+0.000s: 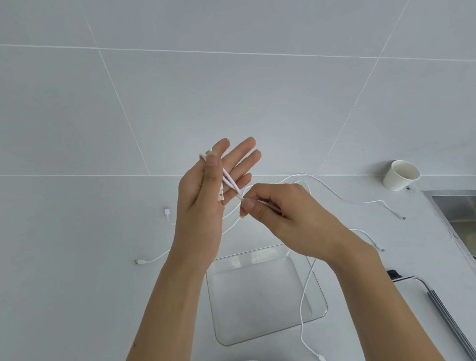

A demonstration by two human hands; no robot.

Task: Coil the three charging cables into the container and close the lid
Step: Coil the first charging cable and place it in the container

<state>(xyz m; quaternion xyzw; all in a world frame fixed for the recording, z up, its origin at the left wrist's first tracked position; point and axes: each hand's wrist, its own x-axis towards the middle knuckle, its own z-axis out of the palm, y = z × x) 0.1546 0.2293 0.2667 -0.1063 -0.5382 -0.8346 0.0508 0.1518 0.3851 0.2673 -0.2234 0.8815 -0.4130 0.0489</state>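
- While held up over the clear square plastic container [227, 338], pins loops of thin white charging cable [304, 291] under left hand [201, 202] thumb, other fingers spread straight.
- Pinches same cable with right hand [281, 208] fingers.
- Trails loose end across container's right rim onto white bench [66, 286].
- Behind, on bench: two more white cables [151, 260].

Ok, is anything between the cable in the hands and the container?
Nothing visible. The left hand and right hand pinch the cable above the container, which sits open with no lid on it; only that cable's own slack hangs across its right side.
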